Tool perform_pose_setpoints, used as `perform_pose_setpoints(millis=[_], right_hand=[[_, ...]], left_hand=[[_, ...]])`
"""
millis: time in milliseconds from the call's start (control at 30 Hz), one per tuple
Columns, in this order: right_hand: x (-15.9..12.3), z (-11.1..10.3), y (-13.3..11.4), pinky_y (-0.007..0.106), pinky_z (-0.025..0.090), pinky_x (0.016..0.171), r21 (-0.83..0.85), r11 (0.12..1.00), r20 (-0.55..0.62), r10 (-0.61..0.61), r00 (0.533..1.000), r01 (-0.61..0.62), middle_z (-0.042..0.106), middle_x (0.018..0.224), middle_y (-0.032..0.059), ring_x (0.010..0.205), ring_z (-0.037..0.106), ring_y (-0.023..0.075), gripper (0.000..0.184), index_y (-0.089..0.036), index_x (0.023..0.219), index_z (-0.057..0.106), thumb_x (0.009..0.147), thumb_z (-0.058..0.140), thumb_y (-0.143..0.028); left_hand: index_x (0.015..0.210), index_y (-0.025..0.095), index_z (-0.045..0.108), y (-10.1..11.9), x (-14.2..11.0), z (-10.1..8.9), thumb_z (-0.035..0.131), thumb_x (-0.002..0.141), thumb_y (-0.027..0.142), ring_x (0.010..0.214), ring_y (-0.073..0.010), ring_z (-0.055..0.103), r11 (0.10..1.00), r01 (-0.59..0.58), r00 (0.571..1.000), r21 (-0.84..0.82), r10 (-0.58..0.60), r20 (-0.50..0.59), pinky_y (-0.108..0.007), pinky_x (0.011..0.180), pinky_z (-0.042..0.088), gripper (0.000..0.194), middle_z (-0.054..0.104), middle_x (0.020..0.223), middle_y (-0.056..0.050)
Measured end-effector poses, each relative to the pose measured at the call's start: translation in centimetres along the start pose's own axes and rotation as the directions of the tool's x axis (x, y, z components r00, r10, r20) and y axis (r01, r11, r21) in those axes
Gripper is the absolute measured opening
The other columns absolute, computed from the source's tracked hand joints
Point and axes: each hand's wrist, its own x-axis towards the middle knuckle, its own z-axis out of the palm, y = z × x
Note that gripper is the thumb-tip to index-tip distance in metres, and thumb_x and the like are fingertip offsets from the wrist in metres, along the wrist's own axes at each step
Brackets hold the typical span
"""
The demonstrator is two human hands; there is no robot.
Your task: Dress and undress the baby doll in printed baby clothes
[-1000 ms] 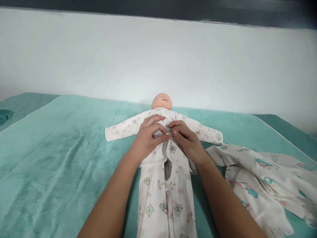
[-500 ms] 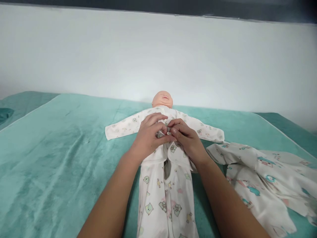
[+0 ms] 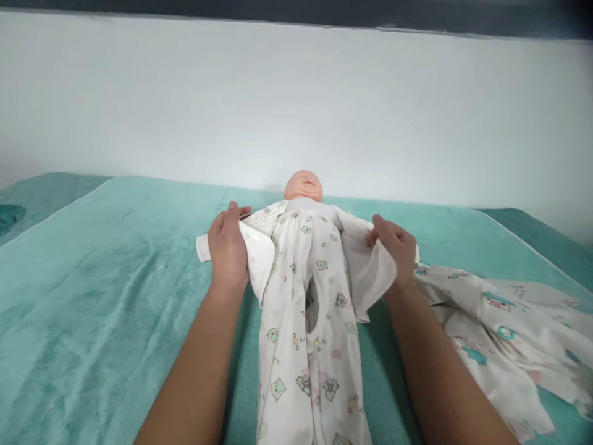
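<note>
A baby doll (image 3: 303,184) lies on its back with its head toward the wall. It wears white patterned pants (image 3: 310,371), pulled high over the chest, and a white baby jacket (image 3: 364,259) whose sleeves stretch out to both sides. My left hand (image 3: 229,244) is closed on the jacket's left front panel, folded outward to show its plain inside. On the other side my right hand (image 3: 393,244) pinches the right front panel, also spread outward. Between the panels the pants' front and a slit at the crotch show.
A second white garment (image 3: 500,334) with blue prints lies crumpled at the right, close to my right forearm. Teal plush cloth (image 3: 115,296) covers the surface. A white wall (image 3: 296,99) stands behind the doll's head.
My hands have moved apart from the middle of the chest, one to each side. The jacket's front has been opened, its two panels spread, uncovering the top of the pants.
</note>
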Motion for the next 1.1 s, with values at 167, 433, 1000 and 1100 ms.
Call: perform_pose_setpoints(millis=[167,433,1000,1100], right_hand=[[2.6,-2.4,1.1,0.034,0.040,0.063,-0.258,0.956,-0.116,0.110,0.987,-0.137,0.063,0.064,0.0011,0.063,0.053,0.0181,0.030,-0.022,0.058,0.063,0.081,0.063,-0.043],[-2.9,1.5,-2.8,0.046,0.046,0.100,-0.046,0.924,0.186,-0.367,0.912,0.381,0.068,0.123,0.0066,0.117,0.060,0.0278,0.027,-0.028,0.111,0.070,0.092,0.058,-0.042],[0.0,11.3,-9.4,0.043,0.046,0.102,-0.369,0.617,0.771,-0.213,0.600,0.695,0.064,0.135,0.0078,0.123,0.058,0.0284,0.040,-0.022,0.127,0.063,0.094,0.050,-0.038],[1.6,15.9,-10.4,0.039,0.050,0.086,-0.367,0.423,0.912,-0.012,0.410,0.828,0.071,0.121,0.0111,0.107,0.066,0.0296,0.033,-0.020,0.113,0.071,0.084,0.060,-0.032]], left_hand=[[0.090,0.016,0.064,-0.9,2.4,-1.9,0.052,0.089,0.058,0.086,-0.0223,0.066,0.975,0.145,0.964,-0.167,-0.177,-0.200,-0.035,0.076,0.054,0.044,0.064,0.088,-0.007],[0.106,0.021,0.071,-2.2,1.8,-1.0,0.051,0.093,0.030,0.124,-0.0226,0.057,0.668,-0.595,0.790,0.447,0.386,0.476,-0.040,0.112,0.039,0.025,0.067,0.128,-0.008],[0.112,0.021,0.068,-3.0,4.3,-2.9,0.029,0.101,0.027,0.104,-0.0292,0.067,0.257,-0.307,0.949,0.916,0.150,0.276,-0.042,0.091,0.046,0.041,0.075,0.108,-0.009],[0.111,0.021,0.067,-3.0,4.6,-3.0,0.029,0.102,0.026,0.104,-0.0291,0.067,0.253,-0.293,0.955,0.922,0.129,0.269,-0.041,0.090,0.046,0.040,0.075,0.108,-0.009]])
